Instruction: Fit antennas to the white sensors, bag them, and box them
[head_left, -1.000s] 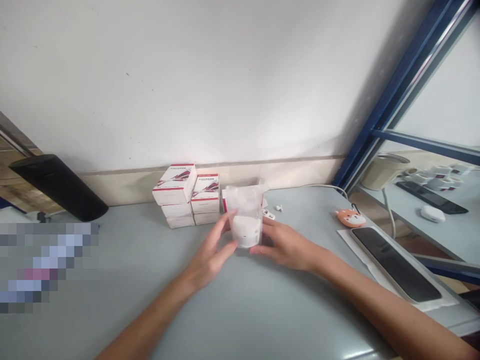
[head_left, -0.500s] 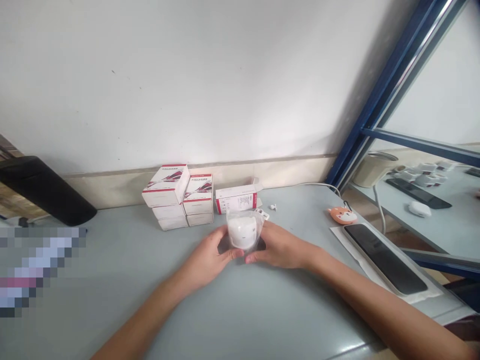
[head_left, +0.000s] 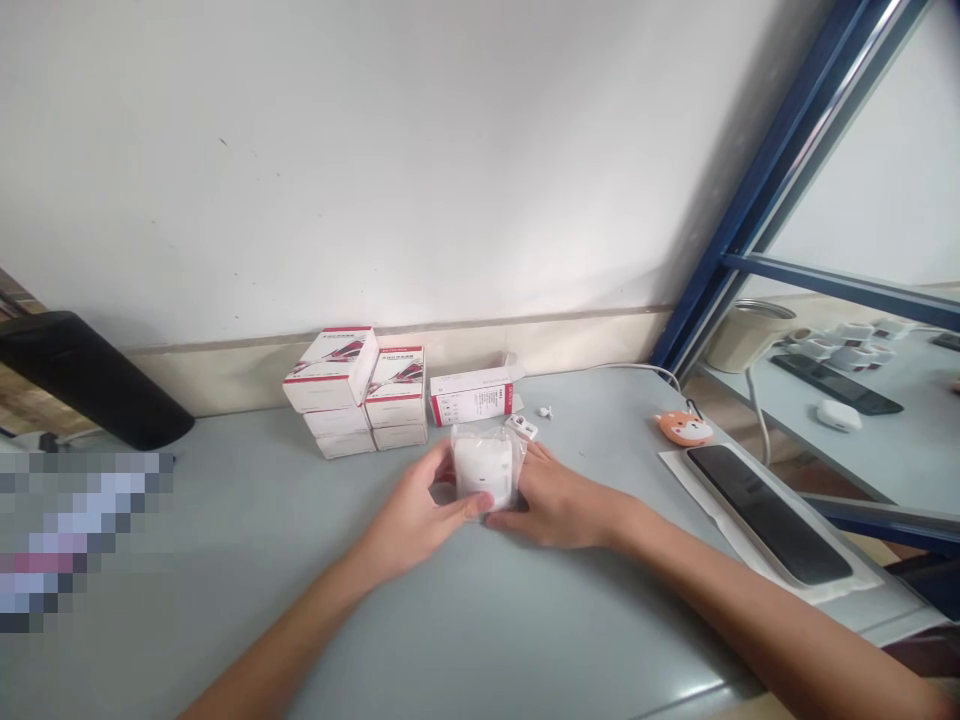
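Observation:
A white rounded device in a clear plastic bag [head_left: 484,470] stands on the grey table between my two hands. My left hand [head_left: 420,505] grips it from the left, thumb across its lower front and fingers round the far side. From the right, my right hand [head_left: 566,497] is closed about the bag's edge, its thumb by the bottom corner; its fingertips are partly hidden. Just beyond the bag lie a small white part [head_left: 522,427] and a smaller white piece [head_left: 544,411]. An open white and red box [head_left: 471,397] lies on its side behind them.
Several white and red boxes [head_left: 330,365] are stacked by the wall. A phone [head_left: 769,515] on white paper and an orange animal-faced case [head_left: 684,428] lie to the right, beside a blue-framed mirror or glass panel [head_left: 862,290]. A black object [head_left: 90,375] leans at far left.
The bagged device has turned slightly, and my left thumb now presses further onto its front. My right hand has shifted a little lower, uncovering more of the small white part.

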